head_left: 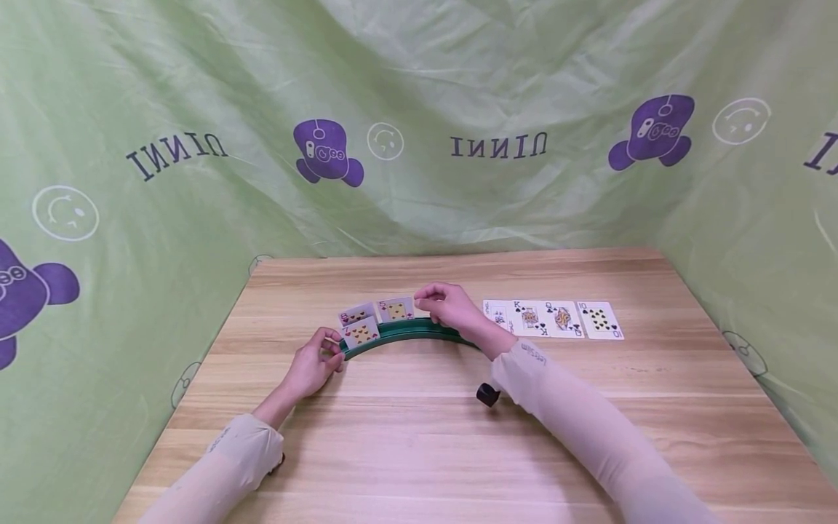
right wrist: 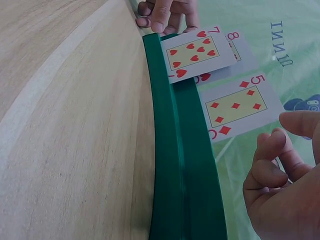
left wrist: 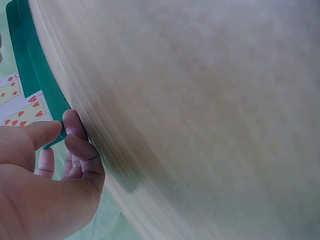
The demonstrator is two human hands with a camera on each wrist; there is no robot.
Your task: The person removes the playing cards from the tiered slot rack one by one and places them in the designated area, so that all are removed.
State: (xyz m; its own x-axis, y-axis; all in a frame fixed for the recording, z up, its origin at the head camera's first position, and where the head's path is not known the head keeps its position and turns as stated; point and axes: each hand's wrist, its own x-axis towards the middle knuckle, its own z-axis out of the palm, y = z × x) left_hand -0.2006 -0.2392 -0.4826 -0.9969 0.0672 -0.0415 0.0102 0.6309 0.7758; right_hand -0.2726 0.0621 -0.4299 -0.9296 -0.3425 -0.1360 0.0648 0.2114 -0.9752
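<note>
A curved green card holder (head_left: 419, 330) lies on the table with playing cards in its grooves. The seven of hearts (right wrist: 194, 54) is in the front groove at the left end. Behind it, partly covered, is an eight (head_left: 356, 314) with red hearts. Beside that stands the five of diamonds (right wrist: 237, 106). My left hand (head_left: 316, 362) pinches the holder's left end between thumb and fingers. My right hand (head_left: 448, 306) is at the right edge of the five of diamonds, fingers loosely bent, holding no visible card; whether the thumb touches the card I cannot tell.
Face-up cards lie in a row right of the holder: a partly hidden card (head_left: 497, 314), a king (head_left: 529, 318), a queen (head_left: 563, 319) and a ten (head_left: 599, 320). A small black object (head_left: 487, 394) is by the right sleeve. Green printed cloth (head_left: 419, 211) surrounds the wooden table (head_left: 393, 451).
</note>
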